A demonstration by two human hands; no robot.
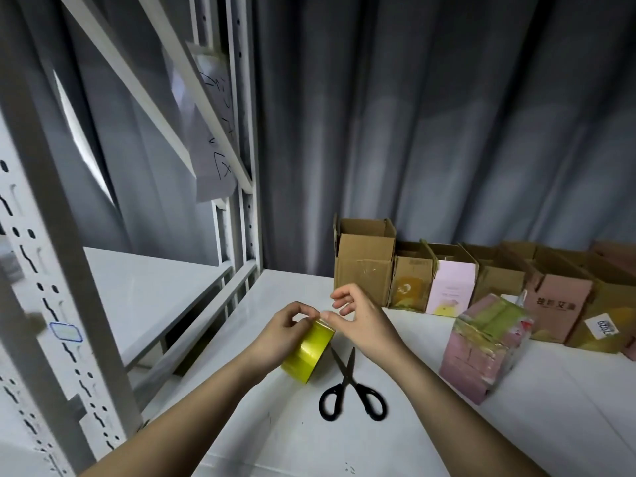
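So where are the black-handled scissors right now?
In the head view, the black-handled metal scissors lie on the white table, just right of the yellow tape roll, below the right hand.

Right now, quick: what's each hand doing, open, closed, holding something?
Left hand: closed, gripping the yellow tape roll.
Right hand: closed, thumb and forefinger pinching the top edge of the same roll; its other fingers are spread.

The white worktop (275,442) carries black scissors (345,376), a wrapped pink bundle (481,352), and a row of cardboard boxes (364,266) along its back edge.
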